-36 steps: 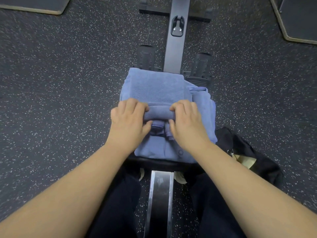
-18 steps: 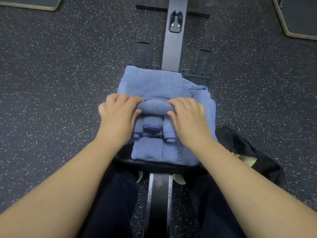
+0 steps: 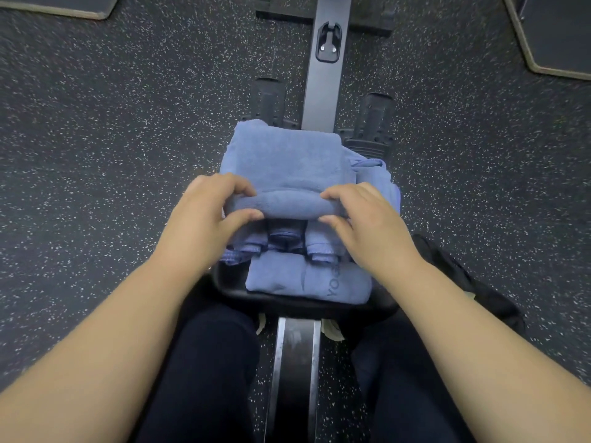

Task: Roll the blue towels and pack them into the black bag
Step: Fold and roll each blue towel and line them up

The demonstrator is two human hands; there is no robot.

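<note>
The scene was rather dim, with soft and even light that seemed to come from above, and there was no strong glare. A faint dark shadow lay on the speckled floor (image 3: 112, 155) under the near forearms. The wide lens bent the far corners, and the near edges were stretched and a little soft.

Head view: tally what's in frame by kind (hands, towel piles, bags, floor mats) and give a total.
Hands: 2, left hand and right hand, both gripping the rolled part of the blue towel pile
Blue towel piles: 1; separate towels cannot be counted
Black bags: 1
Floor mats: 2
Total: 6
</note>
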